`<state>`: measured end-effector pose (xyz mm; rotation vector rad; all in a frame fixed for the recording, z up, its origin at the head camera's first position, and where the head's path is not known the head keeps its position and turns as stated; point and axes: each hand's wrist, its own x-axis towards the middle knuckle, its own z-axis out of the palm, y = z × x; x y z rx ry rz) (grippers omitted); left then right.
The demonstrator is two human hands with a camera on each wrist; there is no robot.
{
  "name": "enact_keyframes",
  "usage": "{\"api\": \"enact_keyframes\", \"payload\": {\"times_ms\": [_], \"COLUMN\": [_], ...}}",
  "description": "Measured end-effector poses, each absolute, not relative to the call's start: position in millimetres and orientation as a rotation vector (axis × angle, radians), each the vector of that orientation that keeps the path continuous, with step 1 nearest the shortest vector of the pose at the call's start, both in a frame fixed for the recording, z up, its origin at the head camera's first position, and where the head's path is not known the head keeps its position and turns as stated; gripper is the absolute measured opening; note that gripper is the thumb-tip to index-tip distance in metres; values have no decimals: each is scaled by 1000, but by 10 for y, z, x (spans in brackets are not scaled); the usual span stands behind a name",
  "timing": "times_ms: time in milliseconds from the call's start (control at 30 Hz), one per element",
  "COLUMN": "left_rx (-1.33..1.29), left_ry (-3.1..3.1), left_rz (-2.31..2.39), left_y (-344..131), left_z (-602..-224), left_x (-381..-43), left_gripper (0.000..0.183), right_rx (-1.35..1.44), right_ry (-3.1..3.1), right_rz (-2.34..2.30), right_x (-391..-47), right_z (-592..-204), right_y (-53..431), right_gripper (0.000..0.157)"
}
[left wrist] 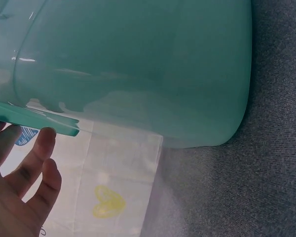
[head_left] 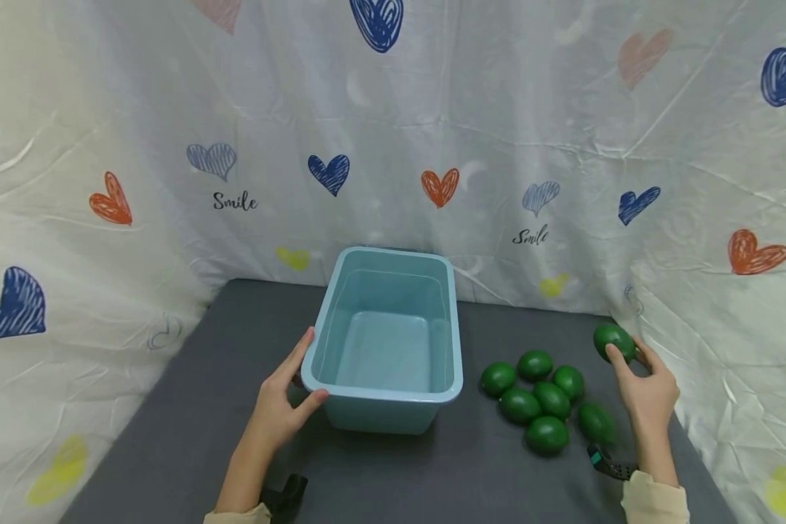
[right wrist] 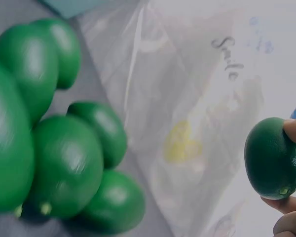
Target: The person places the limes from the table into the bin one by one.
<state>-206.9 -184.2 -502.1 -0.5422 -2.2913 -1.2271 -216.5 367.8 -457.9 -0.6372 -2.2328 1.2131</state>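
My left hand (head_left: 276, 411) holds the near left corner of a light blue plastic basin (head_left: 393, 418), thumb on the front rim and fingers along the left side. In the left wrist view, the fingertips (left wrist: 48, 134) sit right at the underside of the rim. The basin's inside shows bare. Over at the right edge of the table, my right hand (head_left: 650, 389) pinches a dark green lime (head_left: 612, 340) between thumb and fingers. That lime (right wrist: 271, 158) hangs apart from the others in the right wrist view, its pale stem end downward.
Several more green limes (head_left: 552, 400) lie clustered on the dark grey table (head_left: 478, 473), between the basin and my right hand. One lime (head_left: 596, 423) lies nearest my right wrist. A white curtain (head_left: 393, 124) printed with hearts hangs behind the table and along its sides.
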Motion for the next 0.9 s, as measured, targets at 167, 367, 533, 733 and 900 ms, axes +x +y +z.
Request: {"api": "enact_keyframes", "payload": {"times_ms": [167,367,533,733,900], "left_rx": [-551,-553,-557,-567,-568], "left_ry": [-2281,-2269,-2263,-2259,-2252], "left_rz": [-1221,-1238,-1238,-1237,-1241], "left_y": [-1850,-1846,-1844,-1840,-1843], "left_z": [-5039,-5048,-5043,-5038,-5043], "left_x": [-2061,-2076,-2080,-2083,-2083], "left_gripper": [88,88,88,88,88], "right_rx": [-583,-490,-428,-341,-265], "right_ry": [-2226,-2232,-2261,-2296,-2328], "right_rz": [1242,1228,1194,1212,1209], "right_x": [-2217,-2272,-2322,-2359,-2396], "right_z": [-4482,-4485,-4520,-4612,-4719], "right_y": [3559,3384,3238,3042,2849], "right_gripper": [71,67,65,62,57]}}
